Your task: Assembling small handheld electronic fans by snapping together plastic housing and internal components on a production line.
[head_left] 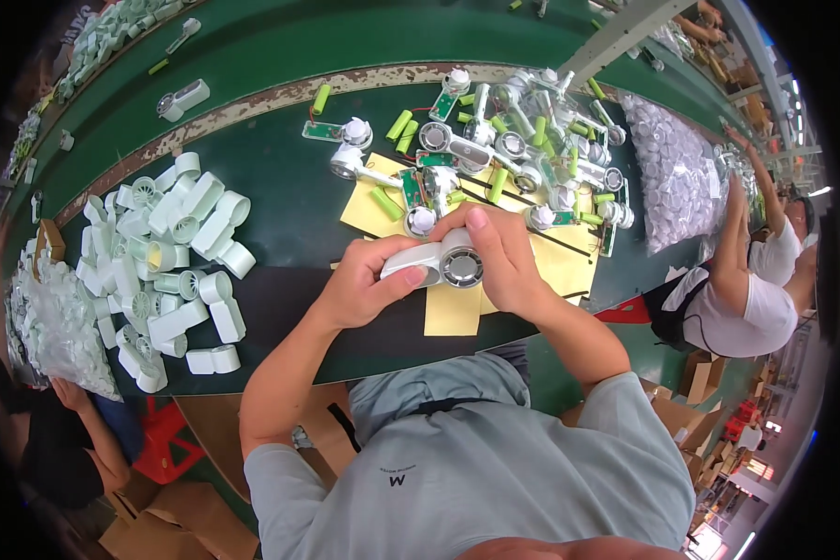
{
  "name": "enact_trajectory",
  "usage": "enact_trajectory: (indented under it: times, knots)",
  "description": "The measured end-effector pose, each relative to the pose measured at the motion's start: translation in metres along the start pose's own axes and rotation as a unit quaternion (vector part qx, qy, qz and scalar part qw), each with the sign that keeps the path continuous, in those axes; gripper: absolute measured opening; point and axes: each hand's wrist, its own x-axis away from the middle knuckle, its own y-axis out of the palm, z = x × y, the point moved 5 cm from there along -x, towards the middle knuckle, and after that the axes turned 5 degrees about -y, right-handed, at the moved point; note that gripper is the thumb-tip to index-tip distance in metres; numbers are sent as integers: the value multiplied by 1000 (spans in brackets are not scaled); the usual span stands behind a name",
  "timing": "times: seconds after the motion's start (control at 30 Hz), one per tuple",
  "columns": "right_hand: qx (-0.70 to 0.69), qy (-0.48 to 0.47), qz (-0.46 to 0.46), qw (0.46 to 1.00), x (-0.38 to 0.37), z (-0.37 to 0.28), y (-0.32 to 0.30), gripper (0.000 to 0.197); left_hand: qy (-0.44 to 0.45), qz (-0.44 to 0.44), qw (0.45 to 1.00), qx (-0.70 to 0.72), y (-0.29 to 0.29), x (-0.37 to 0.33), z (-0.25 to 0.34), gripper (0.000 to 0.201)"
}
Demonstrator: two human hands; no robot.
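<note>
A pale handheld fan (462,265) with a round grille is held between my two hands, above the near edge of the table. My left hand (362,280) grips its handle end, thumb lying across it. My right hand (502,257) closes round the round head, thumb on top. Just beyond my hands, several fan assemblies with white motors (421,221), green circuit boards (436,159) and green battery cells (399,125) lie heaped, partly on yellow card (555,266). To the left is a pile of pale green fan housings (196,201).
A clear bag of white parts (667,177) stands at the right, near a seated co-worker (742,303). Another bag of pale parts (61,327) lies at far left beside another person's hand (68,392). Beyond a worn ledge (243,110) runs a green belt (280,47) carrying scattered parts.
</note>
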Motion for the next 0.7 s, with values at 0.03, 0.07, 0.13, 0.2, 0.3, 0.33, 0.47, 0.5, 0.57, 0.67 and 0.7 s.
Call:
enact_trajectory:
  times: [0.03,0.07,0.13,0.2,0.3,0.33,0.47,0.5,0.57,0.67,0.7]
  knots:
    - [-1,5,0,1000,0,0,0,61,-2,0,1000,0,0,0,1,35]
    - [-2,10,0,1000,1,0,0,61,-4,-2,1000,-1,0,0,1,35]
    - [-27,27,6,999,2,4,1,60,-22,6,1000,5,0,0,-1,36]
    - [-52,44,10,998,2,4,3,59,-40,16,999,11,1,-1,-2,37]
    - [-102,79,22,991,4,2,4,58,-41,38,998,13,1,-1,-1,39]
    - [-97,69,19,993,5,3,5,57,-30,39,999,13,1,-1,0,39]
    - [-74,51,16,996,5,2,5,57,17,32,999,-1,-1,0,-1,41]
    - [-75,51,16,996,5,4,5,57,16,33,999,0,-3,1,-3,41]
    - [-29,-32,40,998,3,3,2,57,26,8,1000,13,-3,1,-6,39]
    - [-49,5,42,998,3,5,1,58,72,33,997,22,1,1,3,40]
    - [-48,6,41,998,3,6,1,58,72,33,997,23,1,1,5,40]
